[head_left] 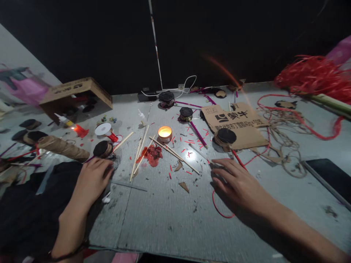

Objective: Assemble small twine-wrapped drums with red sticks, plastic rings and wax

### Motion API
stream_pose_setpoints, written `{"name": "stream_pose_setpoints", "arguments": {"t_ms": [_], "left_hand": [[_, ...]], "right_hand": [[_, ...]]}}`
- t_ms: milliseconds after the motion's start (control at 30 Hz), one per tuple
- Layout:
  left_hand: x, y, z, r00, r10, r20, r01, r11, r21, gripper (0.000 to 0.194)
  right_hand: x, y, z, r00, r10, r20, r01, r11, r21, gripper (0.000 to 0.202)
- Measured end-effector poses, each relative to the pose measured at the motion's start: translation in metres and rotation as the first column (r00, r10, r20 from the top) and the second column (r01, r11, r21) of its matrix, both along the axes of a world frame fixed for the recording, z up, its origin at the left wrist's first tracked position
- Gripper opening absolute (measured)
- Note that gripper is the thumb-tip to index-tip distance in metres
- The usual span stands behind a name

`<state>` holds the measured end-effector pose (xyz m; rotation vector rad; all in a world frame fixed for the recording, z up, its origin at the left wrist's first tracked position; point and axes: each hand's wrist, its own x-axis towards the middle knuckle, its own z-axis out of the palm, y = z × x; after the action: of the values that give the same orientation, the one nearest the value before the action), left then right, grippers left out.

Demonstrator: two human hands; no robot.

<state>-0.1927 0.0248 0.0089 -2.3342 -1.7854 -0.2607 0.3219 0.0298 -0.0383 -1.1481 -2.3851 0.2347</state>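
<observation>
My left hand [94, 175] rests with loosely bent, open fingers at the edge of a black cloth [24, 208], right beside a small black-topped rattle drum [102, 149]. Its fingertips are partly hidden, and I see nothing held in it. My right hand [237, 180] lies palm down with fingers spread above the table. Just beyond its fingertips is a thin pale stick [199, 152]. Another rattle drum [225, 138] with a red handle lies past that hand, on the edge of torn cardboard [238, 122]. A red cord [216, 208] loops beneath the right hand.
A lit candle [165, 133] burns mid-table near red wax [153, 155] and wooden skewers [175, 155]. Farther back lies a purple-handled rattle drum [196, 128]. A cardboard box [76, 93], glue bottle [63, 119] and twine roll [63, 147] are left; tangled twine [287, 142] and a phone [330, 179] right.
</observation>
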Motion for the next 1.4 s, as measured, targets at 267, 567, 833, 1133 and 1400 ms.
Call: {"name": "stream_pose_setpoints", "arguments": {"t_ms": [267,567,833,1133,1400], "left_hand": [[0.087,-0.035,0.043,0.924,-0.352,0.15,0.344,0.936,0.078,0.021],[0.219,-0.044,0.005,0.647,-0.752,0.127,0.753,0.656,0.043,0.022],[0.151,-0.065,0.006,0.826,-0.509,0.242,0.522,0.853,0.013,0.031],[-0.01,-0.11,-0.037,0.998,0.04,0.051,-0.039,0.999,-0.011,0.03],[0.003,-0.101,-0.032,0.993,-0.041,0.112,0.037,0.998,0.043,0.026]], "right_hand": [[-0.001,-0.004,0.009,1.0,0.005,-0.007,-0.005,1.0,-0.002,0.022],[-0.007,-0.023,0.027,0.885,0.442,0.144,-0.456,0.887,0.077,0.047],[-0.007,-0.028,0.038,0.883,0.45,0.135,-0.46,0.886,0.052,0.023],[-0.001,-0.024,0.036,0.886,0.439,0.15,-0.449,0.892,0.043,0.028],[-0.003,-0.024,0.038,0.898,0.415,0.146,-0.423,0.906,0.03,0.024]]}}
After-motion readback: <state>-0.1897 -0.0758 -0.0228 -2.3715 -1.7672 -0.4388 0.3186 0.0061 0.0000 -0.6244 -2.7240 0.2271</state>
